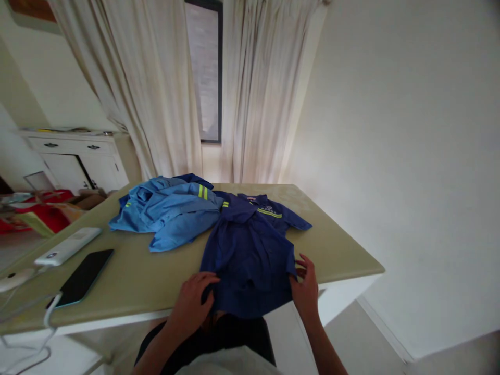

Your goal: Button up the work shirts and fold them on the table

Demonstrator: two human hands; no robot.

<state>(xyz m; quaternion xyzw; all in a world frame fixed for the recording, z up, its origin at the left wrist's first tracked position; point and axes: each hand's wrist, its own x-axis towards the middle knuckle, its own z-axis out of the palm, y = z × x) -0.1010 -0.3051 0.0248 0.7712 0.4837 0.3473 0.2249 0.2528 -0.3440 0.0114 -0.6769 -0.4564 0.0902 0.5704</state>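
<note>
A navy blue work jacket (250,255) with yellow-green reflective stripes lies spread on the table, its near end hanging over the front edge. White lettering and a small emblem show on its far part. My left hand (194,297) is closed on the near left edge of the cloth, thumb tucked under a fold. At the near right edge, my right hand (305,286) pinches the fabric between thumb and fingers. Touching the jacket on its left is a heap of light blue work clothes (175,208) with similar stripes; a darker blue piece (194,179) shows behind it.
The table (336,250) has an olive-green top. On its left lie a black phone (84,276), a white power strip (68,246) and a white cable (50,317). Curtains (156,88) hang behind; a white wall (410,156) stands to the right. Red bags (54,211) sit left.
</note>
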